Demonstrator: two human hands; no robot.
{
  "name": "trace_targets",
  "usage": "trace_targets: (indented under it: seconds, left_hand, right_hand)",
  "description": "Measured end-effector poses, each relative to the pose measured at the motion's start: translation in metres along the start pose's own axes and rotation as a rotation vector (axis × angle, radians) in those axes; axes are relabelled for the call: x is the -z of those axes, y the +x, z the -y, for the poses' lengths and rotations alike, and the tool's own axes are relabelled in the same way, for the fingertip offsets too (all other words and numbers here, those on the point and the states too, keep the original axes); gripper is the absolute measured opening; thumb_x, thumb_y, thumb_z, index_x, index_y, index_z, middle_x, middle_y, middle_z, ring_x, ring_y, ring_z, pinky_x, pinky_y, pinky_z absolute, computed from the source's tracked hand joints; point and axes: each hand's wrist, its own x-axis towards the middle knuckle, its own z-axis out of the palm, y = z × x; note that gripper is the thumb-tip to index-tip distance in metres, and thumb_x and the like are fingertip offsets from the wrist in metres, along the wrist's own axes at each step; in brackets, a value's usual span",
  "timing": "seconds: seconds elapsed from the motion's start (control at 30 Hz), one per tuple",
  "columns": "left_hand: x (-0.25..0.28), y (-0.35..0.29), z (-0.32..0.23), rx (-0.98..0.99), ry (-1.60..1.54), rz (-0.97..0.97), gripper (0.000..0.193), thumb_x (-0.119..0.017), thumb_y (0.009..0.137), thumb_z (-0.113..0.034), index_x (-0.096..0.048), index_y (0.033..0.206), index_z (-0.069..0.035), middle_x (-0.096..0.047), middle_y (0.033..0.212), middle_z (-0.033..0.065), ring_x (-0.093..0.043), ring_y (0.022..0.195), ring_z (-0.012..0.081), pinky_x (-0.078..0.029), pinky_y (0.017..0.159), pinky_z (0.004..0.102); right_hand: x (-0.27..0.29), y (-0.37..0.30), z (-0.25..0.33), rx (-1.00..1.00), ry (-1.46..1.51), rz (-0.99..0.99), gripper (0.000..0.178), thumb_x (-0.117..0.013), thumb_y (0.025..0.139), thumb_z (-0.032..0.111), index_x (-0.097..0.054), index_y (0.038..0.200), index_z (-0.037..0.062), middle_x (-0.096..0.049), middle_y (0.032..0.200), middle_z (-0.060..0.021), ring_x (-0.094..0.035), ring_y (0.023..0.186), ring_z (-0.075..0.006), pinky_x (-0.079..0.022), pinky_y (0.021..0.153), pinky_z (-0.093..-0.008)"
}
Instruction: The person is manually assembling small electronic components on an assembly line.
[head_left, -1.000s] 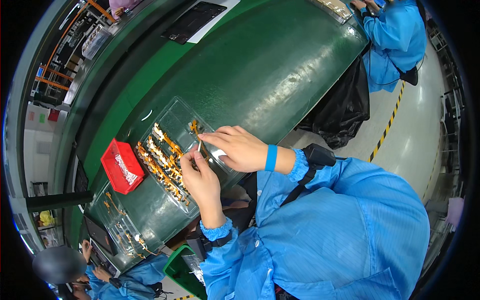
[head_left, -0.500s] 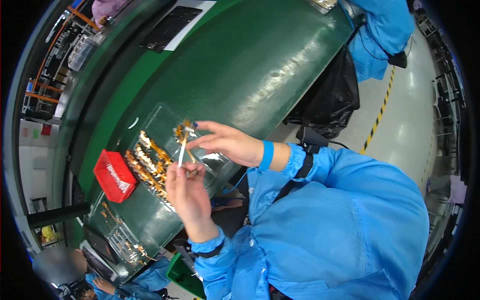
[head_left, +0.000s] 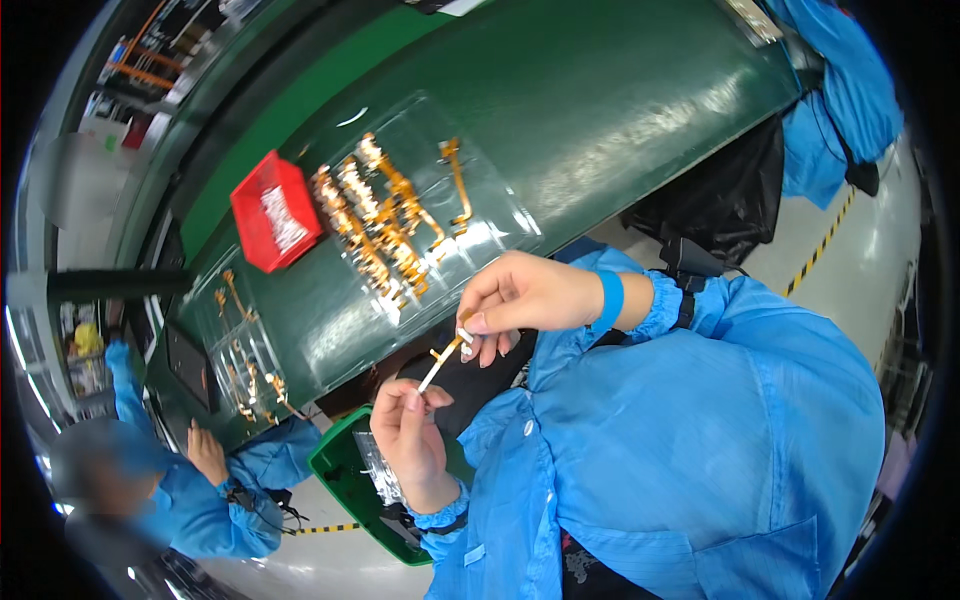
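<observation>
In front of the table edge, my left hand [head_left: 410, 440] is closed, thumb and fingers pinching the lower end of a narrow white strip [head_left: 432, 373]. My right hand [head_left: 535, 292], with a blue band at its wrist, pinches a small orange flex cable [head_left: 463, 338] at the strip's upper end. Whether strip and cable are joined cannot be made out, as fingertips cover part of them. Beyond my hands, a clear plastic tray [head_left: 505, 190] lies on the green table. Rows of gold-orange flex cables [head_left: 375, 215] fill its left part; a single flex cable [head_left: 458, 185] lies farther right.
A red bin [head_left: 250, 215] holding white pieces stands left of the tray. More flex cables [head_left: 250, 375] lie farther left, near a co-worker's hand [head_left: 207, 455]. Below the table edge are a green bin [head_left: 345, 465] and, to the right, a black bag [head_left: 720, 200].
My hands have come back from over the tray to in front of the table edge. The right hand, earlier at a flex cable with fingers extended, now pinches one. The view has shifted.
</observation>
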Motion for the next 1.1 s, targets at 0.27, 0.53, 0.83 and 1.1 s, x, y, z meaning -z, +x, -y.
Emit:
trace_targets:
  seconds: [0.27, 0.53, 0.83, 1.1]
  left_hand:
    - [0.044, -0.077, 0.007, -0.633, 0.765, -0.583, 0.027, -0.059, 0.094, -0.015, -0.052, 0.113, 0.002, -0.057, 0.114, 0.0149, -0.056, 0.106, 0.0266, -0.046, 0.091, 0.0384]
    - [0.069, -0.120, 0.015, -0.465, 0.912, -0.774, 0.011, -0.066, 0.081, 0.003, -0.058, 0.087, 0.001, -0.058, 0.087, 0.0141, -0.057, 0.079, 0.0291, -0.046, 0.072, 0.0358]
    - [0.090, -0.140, 0.031, -0.445, 0.946, -0.806, 0.009, -0.064, 0.083, 0.004, -0.055, 0.085, 0.002, -0.056, 0.086, 0.0130, -0.055, 0.079, 0.0276, -0.044, 0.073, 0.0345]
    - [0.109, -0.146, 0.056, -0.548, 1.152, -0.764, 0.009, -0.059, 0.084, 0.007, -0.054, 0.089, 0.002, -0.058, 0.089, 0.0147, -0.058, 0.081, 0.0271, -0.047, 0.071, 0.0347]
  right_hand:
    - [-0.088, 0.064, -0.043, 0.174, -0.570, 0.327, 0.021, -0.054, 0.094, 0.017, -0.064, 0.093, -0.0017, -0.068, 0.078, -0.0134, -0.067, 0.075, -0.0237, -0.052, 0.070, -0.0354]
    - [-0.152, 0.097, -0.089, 0.168, -0.745, 0.588, 0.023, -0.049, 0.097, 0.018, -0.062, 0.094, -0.0006, -0.069, 0.078, -0.0154, -0.067, 0.074, -0.0317, -0.052, 0.067, -0.0383]
    - [-0.178, 0.112, -0.110, 0.060, -0.848, 0.609, 0.025, -0.050, 0.093, 0.018, -0.065, 0.087, -0.0011, -0.069, 0.077, -0.0143, -0.068, 0.070, -0.0295, -0.052, 0.065, -0.0373]
    - [-0.183, 0.123, -0.126, -0.330, -0.604, 0.509, 0.025, -0.051, 0.096, 0.017, -0.067, 0.092, -0.0027, -0.071, 0.082, -0.0101, -0.070, 0.072, -0.0150, -0.056, 0.066, -0.0288]
